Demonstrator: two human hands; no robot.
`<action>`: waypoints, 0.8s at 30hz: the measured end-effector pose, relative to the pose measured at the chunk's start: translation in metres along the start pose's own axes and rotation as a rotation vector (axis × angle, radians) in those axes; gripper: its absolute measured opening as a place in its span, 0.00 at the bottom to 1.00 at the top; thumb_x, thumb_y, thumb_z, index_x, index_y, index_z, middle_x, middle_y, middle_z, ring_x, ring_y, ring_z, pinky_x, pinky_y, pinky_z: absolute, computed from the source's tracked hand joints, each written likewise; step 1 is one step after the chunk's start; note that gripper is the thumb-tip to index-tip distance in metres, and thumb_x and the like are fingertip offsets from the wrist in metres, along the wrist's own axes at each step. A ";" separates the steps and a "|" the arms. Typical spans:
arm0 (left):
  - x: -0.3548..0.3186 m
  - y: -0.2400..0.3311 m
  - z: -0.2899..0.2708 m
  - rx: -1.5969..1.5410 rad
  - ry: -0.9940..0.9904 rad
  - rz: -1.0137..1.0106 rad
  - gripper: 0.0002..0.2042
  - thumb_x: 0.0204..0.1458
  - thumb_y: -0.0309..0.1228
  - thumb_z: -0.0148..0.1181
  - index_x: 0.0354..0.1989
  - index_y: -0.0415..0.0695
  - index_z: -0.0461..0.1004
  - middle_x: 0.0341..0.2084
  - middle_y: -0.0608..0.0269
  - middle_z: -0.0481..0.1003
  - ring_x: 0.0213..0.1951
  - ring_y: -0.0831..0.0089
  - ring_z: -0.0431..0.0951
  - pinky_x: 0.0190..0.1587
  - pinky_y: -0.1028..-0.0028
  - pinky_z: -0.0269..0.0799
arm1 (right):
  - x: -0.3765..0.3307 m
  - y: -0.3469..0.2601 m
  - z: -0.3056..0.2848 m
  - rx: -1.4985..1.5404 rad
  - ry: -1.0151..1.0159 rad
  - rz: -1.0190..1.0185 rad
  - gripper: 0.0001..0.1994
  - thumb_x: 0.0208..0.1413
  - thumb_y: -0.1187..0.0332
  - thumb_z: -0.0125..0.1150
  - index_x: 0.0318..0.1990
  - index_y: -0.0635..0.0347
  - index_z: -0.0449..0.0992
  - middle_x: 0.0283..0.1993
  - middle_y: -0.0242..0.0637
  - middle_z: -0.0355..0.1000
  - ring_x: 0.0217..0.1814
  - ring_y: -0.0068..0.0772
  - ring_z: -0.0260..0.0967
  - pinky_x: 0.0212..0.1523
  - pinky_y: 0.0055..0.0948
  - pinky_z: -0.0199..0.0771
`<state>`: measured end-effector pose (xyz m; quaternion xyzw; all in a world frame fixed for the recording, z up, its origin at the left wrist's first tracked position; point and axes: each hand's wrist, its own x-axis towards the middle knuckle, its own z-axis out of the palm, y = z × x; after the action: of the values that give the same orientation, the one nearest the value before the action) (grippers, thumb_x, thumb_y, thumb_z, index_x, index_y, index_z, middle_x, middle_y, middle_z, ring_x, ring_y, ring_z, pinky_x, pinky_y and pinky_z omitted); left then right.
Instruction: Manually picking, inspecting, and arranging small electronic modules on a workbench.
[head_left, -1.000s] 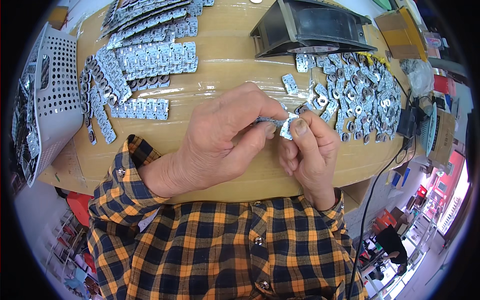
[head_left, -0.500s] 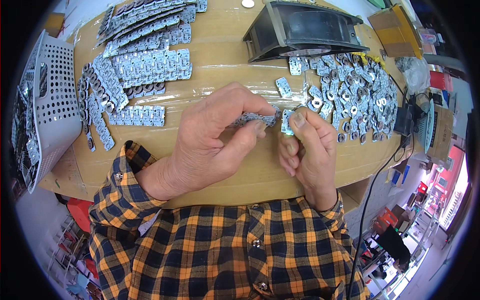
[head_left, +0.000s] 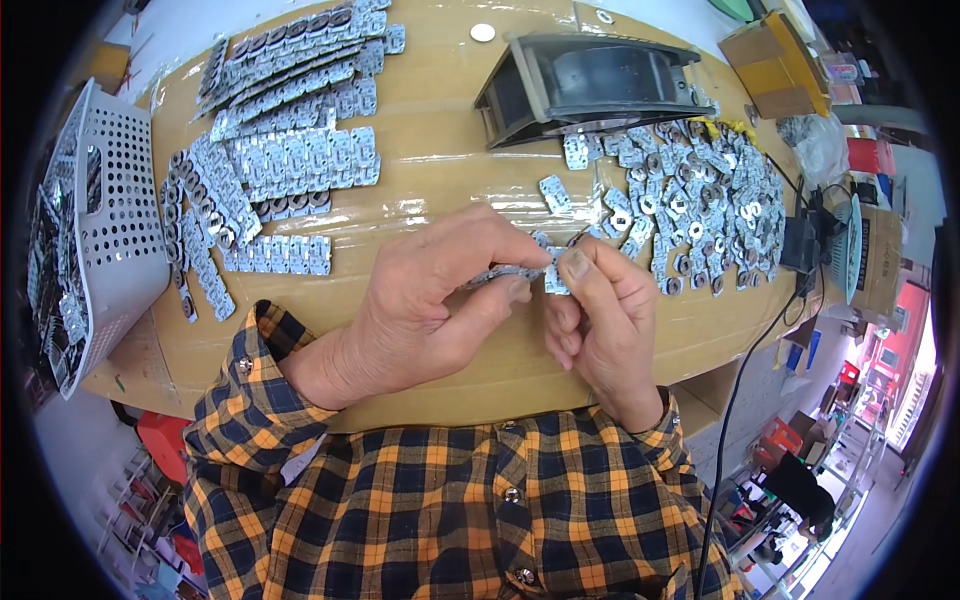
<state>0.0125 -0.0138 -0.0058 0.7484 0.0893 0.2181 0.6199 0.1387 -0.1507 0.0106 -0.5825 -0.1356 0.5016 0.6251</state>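
Note:
My left hand (head_left: 425, 300) is closed, pinching a strip of small circuit boards (head_left: 503, 273) between thumb and fingers. Most of the strip is hidden behind the fingers. To its right, my right hand (head_left: 608, 325) grips a single small circuit board (head_left: 554, 284) under the thumb, at the strip's right end. Whether that board is still joined to the strip cannot be made out. Beyond the right hand spreads a pile of loose small boards (head_left: 700, 215), many with dark round parts. One separate board (head_left: 554, 195) lies just beyond the hands.
Unbroken board strips (head_left: 300, 160) lie stacked at the far left. A white perforated basket (head_left: 125, 220) full of boards stands at the left edge. A black fan (head_left: 600, 85) sits at the back, with a cardboard box (head_left: 775, 65) and a black cable (head_left: 745, 370) to the right.
Both hands have drawn closer together, the single board now meeting the strip's end at the left fingertips. The whole view has shifted slightly.

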 end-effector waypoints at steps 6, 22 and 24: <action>-0.004 0.012 0.008 -0.327 0.121 -0.344 0.11 0.55 0.19 0.56 0.46 0.37 0.74 0.30 0.65 0.75 0.28 0.81 0.77 0.31 0.83 0.73 | -0.012 -0.010 -0.025 -0.800 0.156 -0.372 0.10 0.63 0.71 0.52 0.30 0.64 0.72 0.19 0.31 0.64 0.16 0.18 0.58 0.17 0.20 0.56; -0.005 0.007 0.003 -0.552 0.003 -0.443 0.10 0.57 0.24 0.60 0.46 0.35 0.74 0.30 0.63 0.78 0.29 0.81 0.79 0.28 0.84 0.74 | -0.019 -0.010 -0.017 -0.683 0.000 -0.406 0.11 0.64 0.70 0.53 0.32 0.67 0.76 0.21 0.29 0.70 0.17 0.12 0.60 0.18 0.14 0.57; -0.004 0.008 0.000 -0.538 -0.005 -0.445 0.10 0.57 0.24 0.60 0.45 0.35 0.75 0.30 0.63 0.79 0.29 0.81 0.79 0.28 0.84 0.74 | -0.016 -0.008 -0.015 -0.657 0.004 -0.376 0.11 0.63 0.69 0.54 0.32 0.67 0.76 0.21 0.30 0.71 0.17 0.12 0.60 0.18 0.14 0.57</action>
<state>0.0083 -0.0168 0.0008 0.5211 0.1880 0.0915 0.8275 0.1463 -0.1709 0.0194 -0.7178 -0.3924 0.3066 0.4865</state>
